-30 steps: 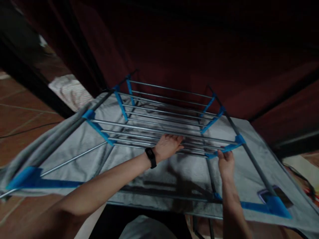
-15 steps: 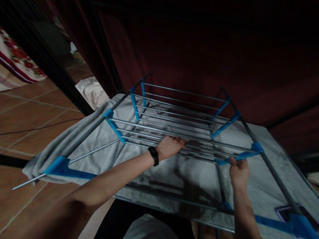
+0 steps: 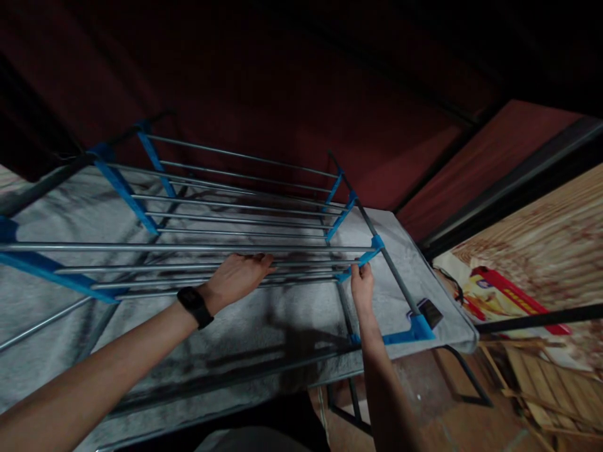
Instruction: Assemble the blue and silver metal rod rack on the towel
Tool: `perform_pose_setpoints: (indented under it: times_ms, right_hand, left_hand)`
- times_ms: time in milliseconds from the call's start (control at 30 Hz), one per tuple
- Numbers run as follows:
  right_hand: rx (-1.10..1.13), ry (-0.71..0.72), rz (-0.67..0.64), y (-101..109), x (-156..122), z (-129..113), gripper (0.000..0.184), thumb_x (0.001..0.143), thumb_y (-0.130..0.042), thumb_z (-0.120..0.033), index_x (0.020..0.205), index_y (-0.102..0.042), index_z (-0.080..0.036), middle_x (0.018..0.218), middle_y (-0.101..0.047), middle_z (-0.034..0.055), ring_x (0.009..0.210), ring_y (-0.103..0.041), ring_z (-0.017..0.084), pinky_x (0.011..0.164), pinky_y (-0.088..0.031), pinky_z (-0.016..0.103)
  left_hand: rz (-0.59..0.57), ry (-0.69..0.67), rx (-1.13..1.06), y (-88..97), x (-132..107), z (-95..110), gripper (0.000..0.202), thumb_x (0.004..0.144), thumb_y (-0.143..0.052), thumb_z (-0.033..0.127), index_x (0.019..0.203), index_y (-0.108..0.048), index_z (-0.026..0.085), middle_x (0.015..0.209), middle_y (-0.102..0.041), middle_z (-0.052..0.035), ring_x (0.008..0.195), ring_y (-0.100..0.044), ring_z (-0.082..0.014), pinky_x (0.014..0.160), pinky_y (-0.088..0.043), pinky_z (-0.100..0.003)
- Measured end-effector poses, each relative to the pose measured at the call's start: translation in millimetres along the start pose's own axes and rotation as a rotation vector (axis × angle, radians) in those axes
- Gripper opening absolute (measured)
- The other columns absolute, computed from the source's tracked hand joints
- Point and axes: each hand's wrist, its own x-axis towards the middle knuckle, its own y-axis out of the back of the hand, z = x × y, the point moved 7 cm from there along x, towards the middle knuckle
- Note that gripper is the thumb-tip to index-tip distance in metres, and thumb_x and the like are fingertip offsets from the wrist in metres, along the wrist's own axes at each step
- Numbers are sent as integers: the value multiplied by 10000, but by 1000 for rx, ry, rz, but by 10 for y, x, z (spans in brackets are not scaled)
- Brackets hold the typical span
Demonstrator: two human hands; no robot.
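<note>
A rack of grey tubes [image 3: 396, 276], thin metal rods [image 3: 141, 269] and blue plastic brackets [image 3: 340, 223] lies on a surface spread with grey cloth. My left hand [image 3: 240, 276], a black band [image 3: 195, 306] on its wrist, is closed around one of the nearer rods, about midway along; its fingertips are partly hidden. At the right end of the same tier, my right hand [image 3: 362, 287] pinches the blue end bracket [image 3: 373, 250] where the rods meet it.
A phone [image 3: 429, 312] lies on the grey cloth [image 3: 301, 320] beside the right corner bracket. Dark red curtain [image 3: 264, 94] hangs behind. At right are a red package [image 3: 513, 298], a slatted wooden piece [image 3: 551, 383] and a dark frame bar [image 3: 532, 319].
The view has swung right, bringing the package and wooden piece into sight. Both hands stay at about the same places on the rack.
</note>
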Motion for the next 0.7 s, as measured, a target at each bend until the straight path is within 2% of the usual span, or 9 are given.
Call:
perform_pose_setpoints:
  times_ms: [167, 333, 467, 700]
  right_hand:
    - [-1, -26, -11, -1, -24, -4, 312, 821, -500, -500, 886, -548, -198, 786, -614, 37, 756, -530, 200, 745, -407, 334]
    - [-3, -24, -9, 10, 23, 158, 375, 766, -577, -549, 900, -543, -201, 815, -616, 38, 780, -551, 213, 748, -415, 347]
    - [-19, -38, -21, -21, 76, 291, 378, 744, -609, -538, 894, -528, -202, 812, -603, 21, 777, -563, 211, 767, -432, 365]
    - [51, -53, -53, -46, 79, 354, 401, 702, -642, -482, 966, -529, -201, 889, -620, 23, 853, -593, 214, 846, -453, 390]
  left_hand:
    - [7, -3, 14, 41, 2, 22, 321, 1027, -377, 368, 1077, -600, 143, 917, -722, -98, 806, -702, -219, 628, -456, -281]
    - [41, -39, -19, 95, -27, 67, 267, 1008, -448, 346, 1080, -600, 138, 931, -722, -114, 848, -714, -225, 654, -499, -282]
    - [34, -43, -5, 94, -32, 58, 261, 1007, -448, 342, 1087, -595, 142, 937, -724, -101, 847, -716, -224, 646, -504, -282]
    - [-4, -31, -37, 84, -43, 41, 266, 1010, -436, 347, 1075, -603, 150, 948, -720, -107, 827, -709, -214, 686, -505, -292]
